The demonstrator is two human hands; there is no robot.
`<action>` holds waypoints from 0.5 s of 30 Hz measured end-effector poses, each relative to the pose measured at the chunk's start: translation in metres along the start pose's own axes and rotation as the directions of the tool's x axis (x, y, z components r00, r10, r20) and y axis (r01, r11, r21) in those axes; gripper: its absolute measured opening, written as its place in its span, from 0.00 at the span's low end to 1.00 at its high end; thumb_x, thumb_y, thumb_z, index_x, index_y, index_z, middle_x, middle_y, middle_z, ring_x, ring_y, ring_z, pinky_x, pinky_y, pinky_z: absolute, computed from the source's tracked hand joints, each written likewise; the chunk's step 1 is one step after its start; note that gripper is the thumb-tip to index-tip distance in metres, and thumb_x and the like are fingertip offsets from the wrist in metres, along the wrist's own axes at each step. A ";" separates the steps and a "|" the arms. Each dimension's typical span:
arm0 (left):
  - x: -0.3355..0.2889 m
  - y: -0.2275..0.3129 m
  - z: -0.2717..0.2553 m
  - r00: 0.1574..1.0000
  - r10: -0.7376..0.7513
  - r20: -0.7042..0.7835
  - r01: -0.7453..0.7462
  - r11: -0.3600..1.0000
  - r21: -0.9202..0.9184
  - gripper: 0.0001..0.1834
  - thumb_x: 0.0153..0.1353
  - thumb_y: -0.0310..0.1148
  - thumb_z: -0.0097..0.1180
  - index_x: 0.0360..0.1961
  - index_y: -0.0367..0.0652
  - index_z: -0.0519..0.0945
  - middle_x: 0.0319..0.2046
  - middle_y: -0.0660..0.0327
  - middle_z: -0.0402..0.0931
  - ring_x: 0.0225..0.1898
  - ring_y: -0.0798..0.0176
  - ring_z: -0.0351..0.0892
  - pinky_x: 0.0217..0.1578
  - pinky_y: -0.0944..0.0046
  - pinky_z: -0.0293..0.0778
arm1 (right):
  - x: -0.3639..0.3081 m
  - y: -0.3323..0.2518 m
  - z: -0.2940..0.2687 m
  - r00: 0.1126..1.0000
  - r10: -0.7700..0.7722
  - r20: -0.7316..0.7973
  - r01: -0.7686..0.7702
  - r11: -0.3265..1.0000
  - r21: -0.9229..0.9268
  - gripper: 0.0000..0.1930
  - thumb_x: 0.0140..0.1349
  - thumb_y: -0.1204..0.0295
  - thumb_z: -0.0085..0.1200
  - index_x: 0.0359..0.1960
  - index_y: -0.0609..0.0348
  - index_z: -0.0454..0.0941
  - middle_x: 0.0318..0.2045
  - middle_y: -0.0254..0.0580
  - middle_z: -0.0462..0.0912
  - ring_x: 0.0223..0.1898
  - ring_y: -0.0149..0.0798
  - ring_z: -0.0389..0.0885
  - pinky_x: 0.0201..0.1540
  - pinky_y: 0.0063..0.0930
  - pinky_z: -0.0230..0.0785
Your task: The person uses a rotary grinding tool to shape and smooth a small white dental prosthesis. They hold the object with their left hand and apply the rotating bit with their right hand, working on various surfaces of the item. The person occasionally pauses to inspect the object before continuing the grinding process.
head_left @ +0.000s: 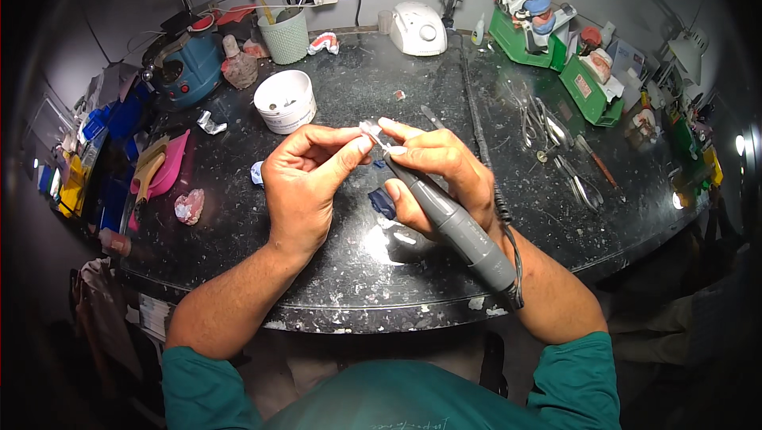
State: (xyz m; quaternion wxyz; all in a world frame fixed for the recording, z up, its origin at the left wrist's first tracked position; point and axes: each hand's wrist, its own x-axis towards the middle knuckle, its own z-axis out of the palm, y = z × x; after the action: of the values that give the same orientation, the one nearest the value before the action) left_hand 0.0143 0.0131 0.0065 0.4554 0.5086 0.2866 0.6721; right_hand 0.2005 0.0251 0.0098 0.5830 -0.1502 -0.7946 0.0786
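Over the middle of the black bench, my right hand [448, 164] is closed around a dark grey rotary handpiece [452, 220]. Its slim tip points up and to the left, and a cord leaves its rear end near my right wrist. Thumb and forefinger of my left hand [309, 172] pinch a small pale, partly clear piece [368, 127]; its exact kind is too small to tell. The handpiece tip meets or nearly meets this piece, and my right fingertips are close beside it. Beneath my hands lies a dark blue lump [382, 203] on the bench.
A white tub [286, 102] stands behind my left hand, with a white motor control box [418, 29] farther back. Pliers and hand tools [548, 124] lie at right near green boxes [590, 90]. At left are a pink dustpan [170, 162] and a pinkish lump [189, 207].
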 end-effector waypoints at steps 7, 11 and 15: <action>0.000 -0.001 -0.001 0.999 0.041 0.000 -0.041 0.999 0.014 0.07 0.61 0.17 0.64 0.40 0.31 0.82 0.38 0.52 0.86 0.37 0.64 0.86 0.44 0.65 0.82 | 0.000 -0.001 -0.002 0.999 -0.012 0.053 0.011 1.000 0.030 0.19 0.52 0.85 0.64 0.46 0.69 0.76 0.39 0.53 0.81 0.48 0.54 0.86 0.57 0.50 0.79; 0.001 0.000 0.000 1.000 0.022 -0.002 -0.022 1.000 0.018 0.07 0.61 0.17 0.64 0.40 0.31 0.83 0.37 0.52 0.86 0.37 0.65 0.86 0.44 0.66 0.81 | 0.001 -0.003 0.001 0.999 -0.018 0.035 0.017 0.999 0.029 0.18 0.52 0.85 0.64 0.46 0.69 0.75 0.39 0.52 0.80 0.45 0.50 0.86 0.59 0.54 0.78; 0.000 0.001 0.000 1.000 -0.006 -0.013 0.007 0.999 0.033 0.06 0.61 0.18 0.64 0.40 0.31 0.83 0.37 0.52 0.86 0.37 0.65 0.86 0.44 0.66 0.81 | -0.001 0.001 0.002 1.000 0.003 0.001 -0.003 1.000 0.026 0.21 0.48 0.82 0.68 0.46 0.64 0.78 0.39 0.50 0.83 0.51 0.55 0.85 0.52 0.40 0.80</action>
State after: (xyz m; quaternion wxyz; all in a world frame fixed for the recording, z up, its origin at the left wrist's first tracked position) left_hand 0.0138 0.0131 0.0074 0.4473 0.5106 0.3022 0.6693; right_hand 0.1991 0.0258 0.0076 0.5844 -0.1436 -0.7936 0.0899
